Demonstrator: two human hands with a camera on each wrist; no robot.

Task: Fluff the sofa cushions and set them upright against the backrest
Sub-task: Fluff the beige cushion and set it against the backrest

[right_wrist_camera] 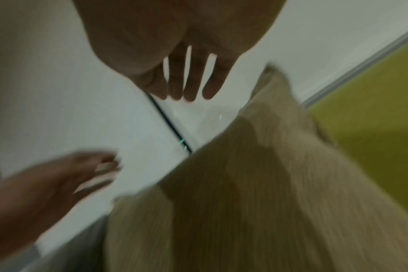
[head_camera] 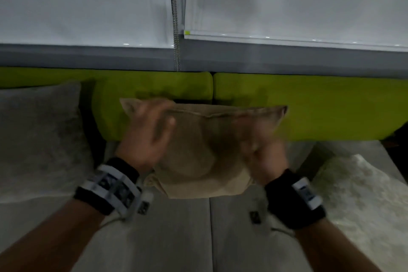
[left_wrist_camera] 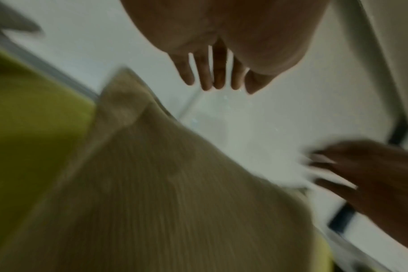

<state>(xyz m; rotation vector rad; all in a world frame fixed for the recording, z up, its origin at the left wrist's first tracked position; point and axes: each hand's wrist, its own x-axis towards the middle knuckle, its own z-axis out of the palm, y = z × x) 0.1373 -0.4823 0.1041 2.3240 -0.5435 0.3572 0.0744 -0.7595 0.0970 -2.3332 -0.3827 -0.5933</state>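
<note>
A beige ribbed cushion [head_camera: 198, 150] stands on the grey seat and leans on the green backrest [head_camera: 309, 106]. My left hand [head_camera: 150, 130] is at its upper left side and my right hand [head_camera: 265, 157] at its lower right side, both motion-blurred. In the left wrist view my left hand [left_wrist_camera: 217, 73] has straight fingers and holds nothing, just off the cushion [left_wrist_camera: 163, 184]. The right wrist view shows my right hand [right_wrist_camera: 186, 79] the same way, beside the cushion [right_wrist_camera: 245, 193]. Whether either palm touches the fabric is unclear.
A grey cushion [head_camera: 39, 134] leans at the left of the sofa. A white fluffy cushion [head_camera: 357, 194] lies at the right. White roller blinds [head_camera: 88, 6] with a bead chain [head_camera: 176, 28] hang behind the backrest. The grey seat [head_camera: 176, 238] stretches toward me.
</note>
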